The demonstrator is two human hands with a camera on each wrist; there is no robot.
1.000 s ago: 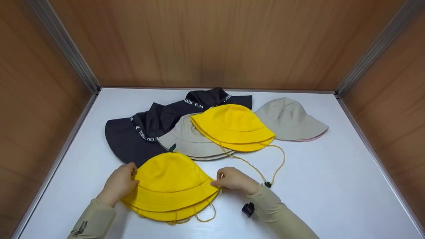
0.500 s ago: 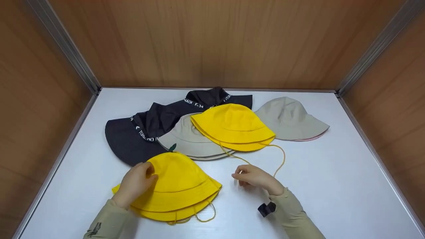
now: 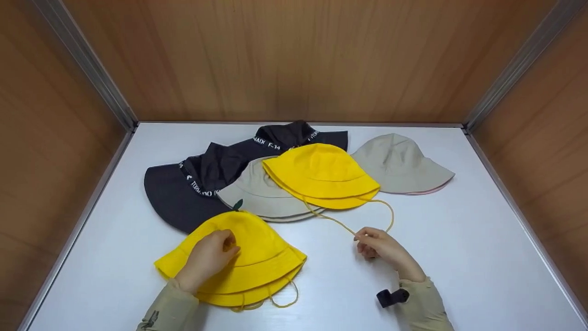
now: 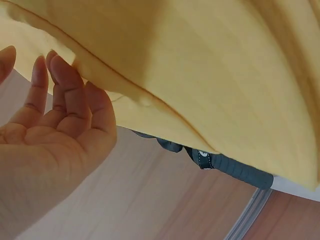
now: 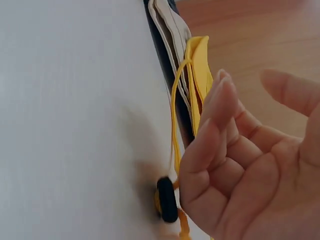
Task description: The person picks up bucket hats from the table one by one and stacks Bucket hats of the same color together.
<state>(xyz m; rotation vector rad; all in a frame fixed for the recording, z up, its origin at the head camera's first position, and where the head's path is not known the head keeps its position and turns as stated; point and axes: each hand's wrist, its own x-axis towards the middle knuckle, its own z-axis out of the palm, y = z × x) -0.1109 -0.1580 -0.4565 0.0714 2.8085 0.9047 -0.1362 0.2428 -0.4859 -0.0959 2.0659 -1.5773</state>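
Nearest the front lies a yellow bucket hat (image 3: 262, 276), brim toward me, its thin cord looped below. My left hand (image 3: 209, 259) hovers over its crown; the left wrist view shows loosely bent fingers (image 4: 70, 95) beside the fabric, gripping nothing. A second yellow bucket hat (image 3: 321, 170) lies farther back, with a yellow chin cord (image 3: 337, 222) trailing forward. At that cord is my right hand (image 3: 386, 250), its fingers relaxed and thumb apart in the right wrist view. A black cord stopper (image 5: 167, 200) lies beside the fingers there; in the head view the hand hides it.
Two dark hats with white lettering, one at left (image 3: 183, 197) and one behind (image 3: 333, 139), overlap a beige hat (image 3: 275, 202). Another beige hat (image 3: 395, 168) sits at the right. Wood panels (image 3: 294, 59) wall the white table (image 3: 468, 257).
My right hand has let go of the front yellow hat's brim and moved right to the other hat's cord. My left hand has left the brim and moved right over the crown.
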